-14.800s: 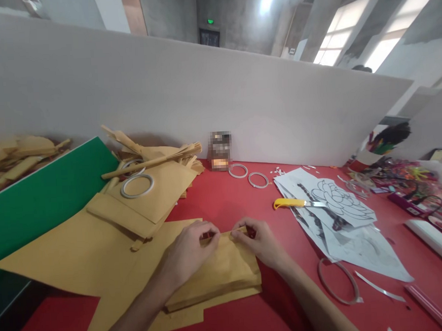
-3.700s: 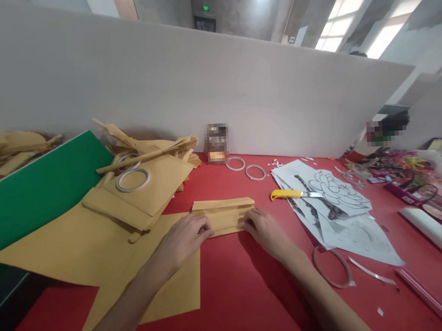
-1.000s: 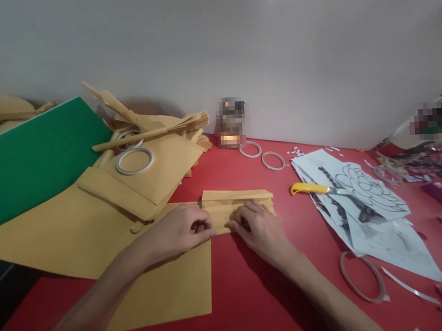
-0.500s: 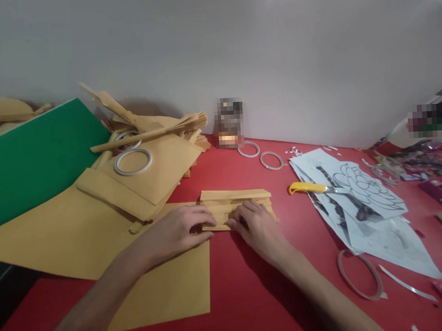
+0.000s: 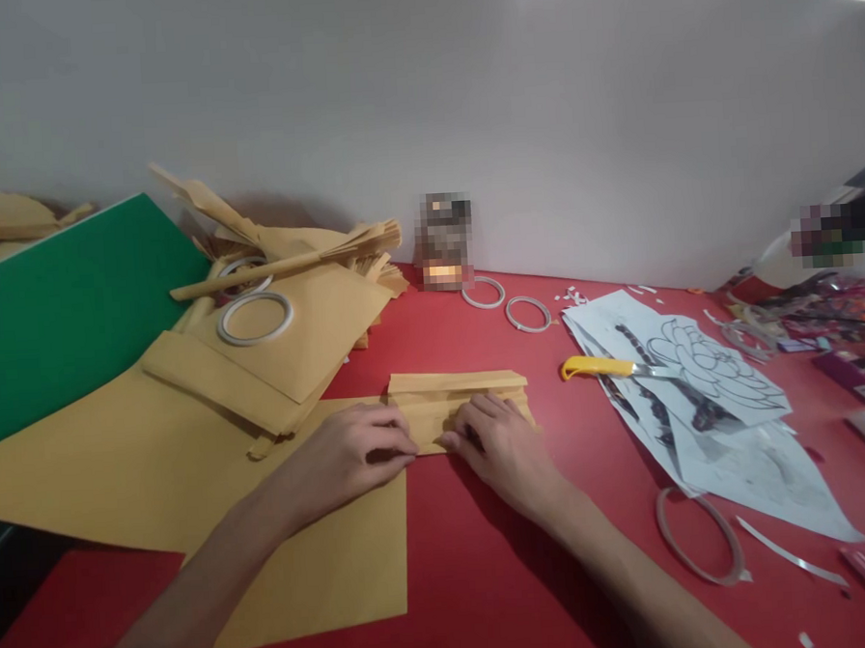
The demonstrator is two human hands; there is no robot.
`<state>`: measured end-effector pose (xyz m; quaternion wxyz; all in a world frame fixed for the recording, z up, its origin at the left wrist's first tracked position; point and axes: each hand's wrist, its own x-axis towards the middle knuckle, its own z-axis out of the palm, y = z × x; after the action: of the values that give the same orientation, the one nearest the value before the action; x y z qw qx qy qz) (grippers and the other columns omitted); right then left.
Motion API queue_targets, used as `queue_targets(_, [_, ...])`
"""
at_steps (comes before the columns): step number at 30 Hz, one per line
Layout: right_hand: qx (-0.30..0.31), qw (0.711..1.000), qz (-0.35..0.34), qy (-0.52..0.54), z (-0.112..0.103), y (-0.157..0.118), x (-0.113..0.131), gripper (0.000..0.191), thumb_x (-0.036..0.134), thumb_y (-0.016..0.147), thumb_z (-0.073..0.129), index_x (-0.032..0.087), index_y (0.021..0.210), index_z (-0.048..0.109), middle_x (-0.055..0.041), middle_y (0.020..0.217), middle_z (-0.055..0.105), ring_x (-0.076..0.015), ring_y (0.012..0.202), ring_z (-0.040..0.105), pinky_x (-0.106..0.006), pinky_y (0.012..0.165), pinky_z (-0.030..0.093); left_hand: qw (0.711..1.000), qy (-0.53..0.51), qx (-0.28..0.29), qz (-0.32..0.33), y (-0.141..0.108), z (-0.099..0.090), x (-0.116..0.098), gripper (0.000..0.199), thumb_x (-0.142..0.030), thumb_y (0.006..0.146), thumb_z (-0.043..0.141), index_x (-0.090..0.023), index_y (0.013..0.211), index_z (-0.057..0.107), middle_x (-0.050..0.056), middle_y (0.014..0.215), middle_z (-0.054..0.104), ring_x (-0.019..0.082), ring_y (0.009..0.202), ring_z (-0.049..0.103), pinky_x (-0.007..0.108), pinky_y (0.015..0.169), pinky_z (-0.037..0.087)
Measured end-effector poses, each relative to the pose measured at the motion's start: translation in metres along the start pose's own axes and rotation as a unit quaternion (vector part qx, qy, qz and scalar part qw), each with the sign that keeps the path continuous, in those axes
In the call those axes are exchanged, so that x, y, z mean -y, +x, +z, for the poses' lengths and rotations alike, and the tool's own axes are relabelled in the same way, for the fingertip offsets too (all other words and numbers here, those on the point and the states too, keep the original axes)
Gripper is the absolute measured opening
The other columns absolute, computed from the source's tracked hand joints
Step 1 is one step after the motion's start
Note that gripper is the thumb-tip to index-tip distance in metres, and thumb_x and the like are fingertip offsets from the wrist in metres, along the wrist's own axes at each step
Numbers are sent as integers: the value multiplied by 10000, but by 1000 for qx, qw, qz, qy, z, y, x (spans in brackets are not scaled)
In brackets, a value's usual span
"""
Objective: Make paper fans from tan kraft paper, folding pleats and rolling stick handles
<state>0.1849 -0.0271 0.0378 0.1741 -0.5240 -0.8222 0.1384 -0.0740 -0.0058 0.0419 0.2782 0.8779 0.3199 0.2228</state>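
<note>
A strip of folded brown kraft paper (image 5: 456, 386) with lengthwise creases lies on the red table. My left hand (image 5: 362, 444) pinches its near left corner, thumb and fingertips together. Curled over the right part of the strip is my right hand (image 5: 498, 448), its thumb at the near edge and its fingers on top. Part of the strip is hidden under both hands. Below my left forearm spreads a large flat sheet of brown paper (image 5: 344, 570).
Left stand a brown paper stack (image 5: 331, 329), a tape roll (image 5: 255, 319) and a green board (image 5: 77, 323). Two tape rolls lie behind the strip. Rightward are a yellow utility knife (image 5: 598, 367), papers with a flower drawing (image 5: 717, 362) and another tape roll (image 5: 701, 537).
The left fingers have closed slightly further on the strip's near edge. My right hand keeps its place on the paper. The whole view has shifted a little.
</note>
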Motion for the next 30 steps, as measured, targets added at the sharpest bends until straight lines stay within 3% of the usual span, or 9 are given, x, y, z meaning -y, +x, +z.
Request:
queue_targets(7, [-6, 1000, -2, 9, -2, -1, -1, 254, 295, 1014, 744, 229, 836, 575, -2, 898, 692, -210, 884, 646, -332, 813, 402, 996, 61, 3, 66, -9, 5, 6, 203, -136, 1040, 587, -220, 1034, 771, 51, 1048, 698, 188, 935, 634, 317, 832, 464])
queue_targets(10, [-3, 1000, -1, 8, -3, 0, 0, 261, 290, 1013, 747, 228, 831, 570, -3, 898, 691, -212, 889, 644, -333, 818, 398, 990, 107, -1, 95, -9, 4, 3, 231, -104, 1027, 554, -203, 949, 747, 55, 1028, 694, 188, 902, 625, 333, 831, 456])
queue_targets(16, [-1, 1000, 1, 15, -3, 1, 0, 256, 290, 1007, 756, 228, 835, 577, 0, 895, 686, -205, 874, 635, -338, 828, 417, 980, 172, 7, 96, -9, -1, -8, 228, -101, 979, 558, -221, 988, 752, 67, 1031, 704, 215, 903, 622, 361, 813, 467])
queue_targets(19, [-4, 1000, 1, 4, -2, 1, 0, 233, 286, 1008, 753, 230, 840, 602, -5, 908, 703, -208, 886, 649, -344, 836, 425, 976, 184, -3, 112, -6, 4, -12, 216, -142, 1018, 546, -202, 1018, 754, 86, 1050, 743, 238, 958, 662, 389, 865, 501])
queue_targets(26, [-19, 999, -3, -40, 3, 0, 0, 242, 281, 1021, 728, 232, 816, 609, -16, 898, 713, -219, 883, 664, -351, 811, 428, 966, 191, -38, 172, -8, 18, -5, 427, -113, 1056, 507, -178, 1459, 632, 124, 1395, 735, 284, 1340, 659, 460, 1113, 535])
queue_targets(30, [-15, 999, -11, -43, 4, 0, 0, 245, 286, 1025, 725, 229, 821, 603, -22, 909, 713, -221, 897, 660, -348, 823, 432, 967, 183, -31, 174, -12, 19, -1, 504, -117, 1059, 524, -195, 1556, 562, 113, 1461, 699, 280, 1409, 621, 482, 1186, 525])
